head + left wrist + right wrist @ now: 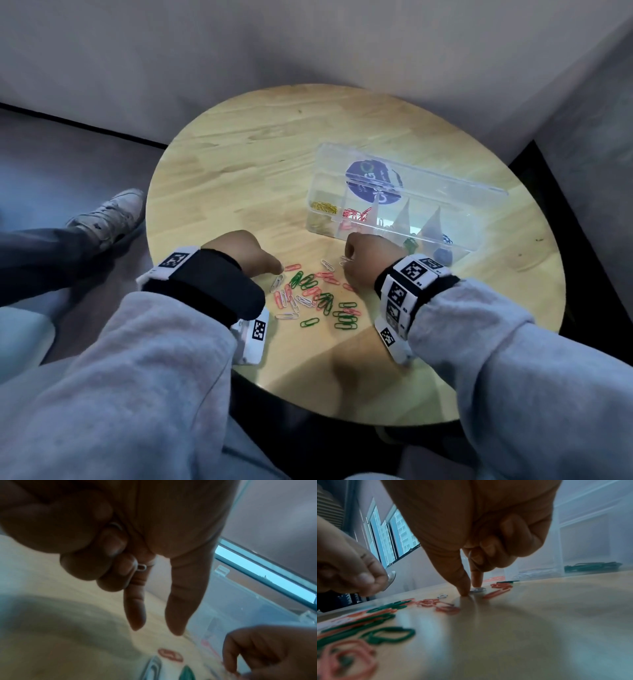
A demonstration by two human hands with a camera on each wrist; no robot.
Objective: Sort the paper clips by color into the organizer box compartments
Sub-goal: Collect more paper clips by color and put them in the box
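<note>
The paper clips (315, 294) lie scattered at lower centre of the head view, red, green and white mixed; the organizer box (394, 209) sits to their upper right. They look light, springy wire, flat on the wood and likely slippery, so a fingertip pinch at one rounded end should lift them best. The left hand (239, 253) keeps pale clips tucked under curled fingers (forefinger and thumb point down). The right hand (368, 255) also holds a clip in its curled fingers, thumb and forefinger tips down at a white clip (477, 589)
</note>
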